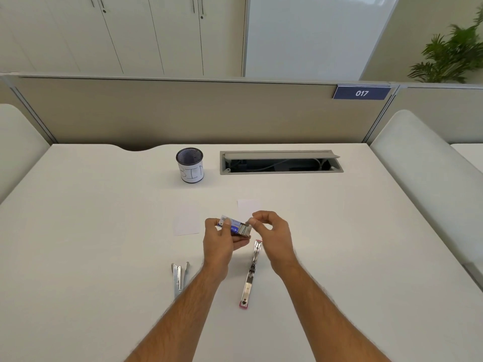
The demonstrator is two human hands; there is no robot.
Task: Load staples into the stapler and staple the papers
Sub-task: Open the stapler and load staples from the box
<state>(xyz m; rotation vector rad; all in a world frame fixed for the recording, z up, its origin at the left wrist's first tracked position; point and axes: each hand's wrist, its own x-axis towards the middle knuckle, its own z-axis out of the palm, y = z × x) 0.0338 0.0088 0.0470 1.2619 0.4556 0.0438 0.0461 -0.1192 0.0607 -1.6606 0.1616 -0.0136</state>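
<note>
Staples (244,228) jut rightward from the staple box (230,223) gripped in the left hand (218,237); the right hand (271,231) pinches their end. The opened stapler (251,274) lies just below, pointing away.

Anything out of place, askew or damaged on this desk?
Nothing looks damaged or spilled. The pink stapler lies folded fully open on the desk, which suits loading. The two papers lie apart, not stacked. The cable hatch at the back stands open.
</note>
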